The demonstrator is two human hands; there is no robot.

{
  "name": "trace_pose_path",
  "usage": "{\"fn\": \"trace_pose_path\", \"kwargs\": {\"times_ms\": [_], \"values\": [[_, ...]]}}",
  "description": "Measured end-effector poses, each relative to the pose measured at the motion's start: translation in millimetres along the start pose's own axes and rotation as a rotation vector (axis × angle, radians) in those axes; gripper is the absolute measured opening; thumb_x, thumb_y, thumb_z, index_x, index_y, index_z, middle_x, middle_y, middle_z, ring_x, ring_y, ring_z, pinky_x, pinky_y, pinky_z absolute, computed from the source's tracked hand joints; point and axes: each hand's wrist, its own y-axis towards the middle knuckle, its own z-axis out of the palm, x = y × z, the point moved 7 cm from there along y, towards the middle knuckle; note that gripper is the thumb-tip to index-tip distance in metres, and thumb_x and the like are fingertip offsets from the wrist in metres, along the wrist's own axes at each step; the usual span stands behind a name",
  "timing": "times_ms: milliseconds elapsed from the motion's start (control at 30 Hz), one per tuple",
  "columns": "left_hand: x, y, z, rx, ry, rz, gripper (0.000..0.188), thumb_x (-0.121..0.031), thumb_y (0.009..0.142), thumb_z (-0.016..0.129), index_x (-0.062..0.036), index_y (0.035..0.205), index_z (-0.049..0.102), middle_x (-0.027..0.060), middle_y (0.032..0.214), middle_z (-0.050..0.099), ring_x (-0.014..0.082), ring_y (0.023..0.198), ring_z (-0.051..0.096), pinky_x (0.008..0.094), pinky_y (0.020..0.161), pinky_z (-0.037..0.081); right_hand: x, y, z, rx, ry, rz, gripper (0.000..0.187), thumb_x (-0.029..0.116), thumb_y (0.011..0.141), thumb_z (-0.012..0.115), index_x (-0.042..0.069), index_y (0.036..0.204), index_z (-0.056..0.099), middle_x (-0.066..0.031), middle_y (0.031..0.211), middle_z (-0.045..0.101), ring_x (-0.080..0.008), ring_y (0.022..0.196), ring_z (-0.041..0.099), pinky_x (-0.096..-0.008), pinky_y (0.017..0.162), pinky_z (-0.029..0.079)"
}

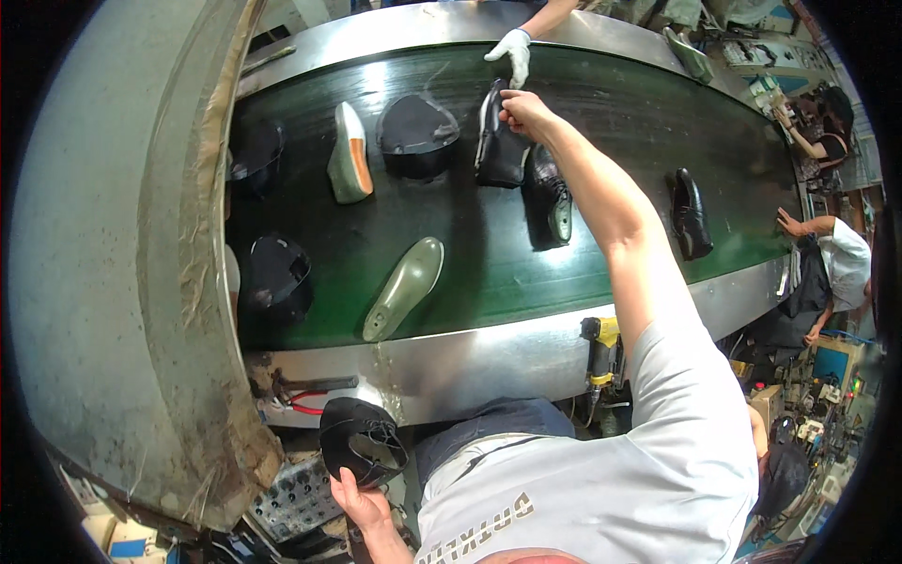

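Observation:
My left hand (361, 500), low at the left, is closed on a black lace-up shoe upper (343, 434) whose open underside and laces show. My right arm stretches across the green conveyor belt (442, 273). At its far end my right hand (526, 111) pinches the upper end of a black shoe (503, 155) lying on the belt. Close beyond is a co-worker's white-gloved hand (513, 54), fingers pointing down towards the same shoe. Under my right forearm lies another black lace-up shoe (545, 193), with a green last inside it.
On the belt lie a bare green shoe last (406, 287), a green last with an orange patch (350, 160), black rounded pieces (418, 141) and a black shoe (692, 216). A metal edge (507, 348) holds a yellow-black power tool (601, 352) and red-handled pliers (305, 404). A grey panel (94, 235) stands left.

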Motion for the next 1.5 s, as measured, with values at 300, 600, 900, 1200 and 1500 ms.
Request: {"fn": "trace_pose_path", "kwargs": {"times_ms": [300, 600, 900, 1200, 1500], "values": [[13.0, -41.4, -61.3, -0.231, -0.139, 0.030, 0.042, -0.018, 0.096, 0.057, -0.0006, 0.133, 0.049, 0.0112, 0.128, 0.057, 0.0242, 0.113, 0.057, 0.0402, 0.097, 0.045, -196.8, -159.3, 167.1, -0.258, -0.557, 0.154, 0.060, 0.051, 0.080, 0.071, 0.000, 0.112, 0.061, -0.0167, 0.101, 0.063, -0.0265, 0.093, 0.062, -0.0413, 0.083, 0.051], [18.3, -72.1, -83.6, -0.389, -0.198, 0.075, 0.034, -0.009, 0.097, 0.053, -0.0021, 0.130, 0.051, 0.0099, 0.127, 0.057, 0.0221, 0.114, 0.055, 0.0400, 0.099, 0.045, -13.1, -189.2, 346.8, 0.333, -0.186, -0.446, 0.063, 0.009, 0.081, 0.053, 0.010, 0.143, 0.042, -0.0140, 0.098, 0.067, -0.0254, 0.084, 0.065, -0.0379, 0.077, 0.052], [30.3, -88.5, -83.1, -0.316, -0.128, 0.109, 0.038, -0.016, 0.098, 0.052, 0.0003, 0.132, 0.048, 0.0116, 0.127, 0.058, 0.0233, 0.114, 0.057, 0.0384, 0.098, 0.044, -35.0, -175.9, 281.5, 0.100, -0.309, -0.588, 0.053, 0.030, 0.078, 0.068, 0.003, 0.123, 0.060, -0.0201, 0.117, 0.064, -0.0309, 0.113, 0.060, -0.0415, 0.097, 0.046], [28.3, -86.3, -91.4, -0.449, -0.039, 0.028, 0.046, -0.017, 0.097, 0.057, 0.0019, 0.137, 0.043, 0.0125, 0.133, 0.052, 0.0222, 0.116, 0.053, 0.0355, 0.099, 0.044, -262.4, -154.1, 181.8, -0.009, 0.211, 0.363, 0.051, 0.029, 0.074, 0.082, 0.001, 0.110, 0.059, -0.0119, 0.089, 0.065, -0.0211, 0.071, 0.061, -0.0358, 0.058, 0.048], [20.2, -70.4, -79.2, -0.363, 0.132, 0.080, 0.048, -0.018, 0.097, 0.057, 0.0020, 0.138, 0.043, 0.0131, 0.135, 0.050, 0.0233, 0.120, 0.050, 0.0360, 0.102, 0.040, -178.3, -192.9, 210.2, 0.042, 0.254, -0.035, 0.041, 0.027, 0.080, 0.077, 0.003, 0.108, 0.059, -0.0079, 0.102, 0.064, -0.0182, 0.093, 0.060, -0.0338, 0.081, 0.049]]}}
